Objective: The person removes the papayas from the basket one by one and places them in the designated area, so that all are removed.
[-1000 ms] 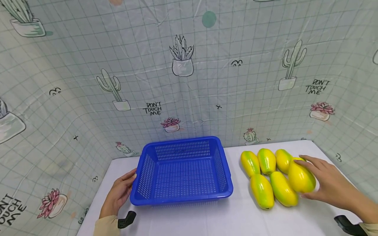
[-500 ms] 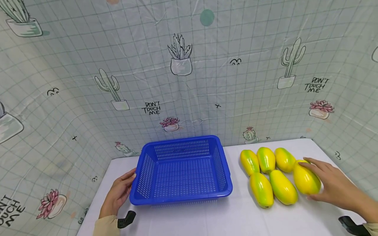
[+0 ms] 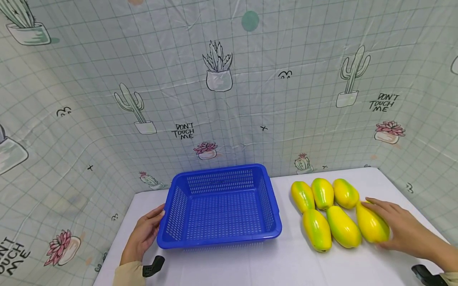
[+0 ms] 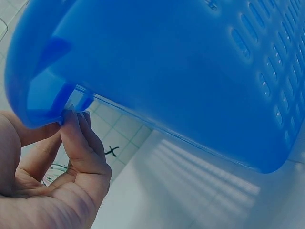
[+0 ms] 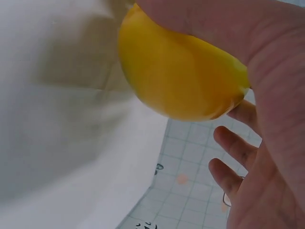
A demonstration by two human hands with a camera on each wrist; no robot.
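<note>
A blue plastic basket (image 3: pixel 225 214) with slotted walls stands at the middle left of the table. My left hand (image 3: pixel 144 230) pinches its left rim between thumb and fingers, as the left wrist view shows with the basket wall (image 4: pixel 157 81) above the fingers. My right hand (image 3: pixel 404 228) holds a glossy yellow papaya (image 3: pixel 373 224) at the right end of the front row. In the right wrist view the thumb lies along this papaya (image 5: pixel 176 71), one fingertip meets its end, and other fingers stand apart from it.
More yellow-green papayas lie to the left in two rows: a front-row papaya (image 3: pixel 343 227) beside the held one, and a back-row papaya (image 3: pixel 345 193) behind. A white table (image 3: pixel 286 262) meets a cactus-print cloth (image 3: pixel 250 103) at the back and sides.
My right hand has moved the papaya rightward and down onto the table, at the end of the front row. My left hand stays on the basket rim.
</note>
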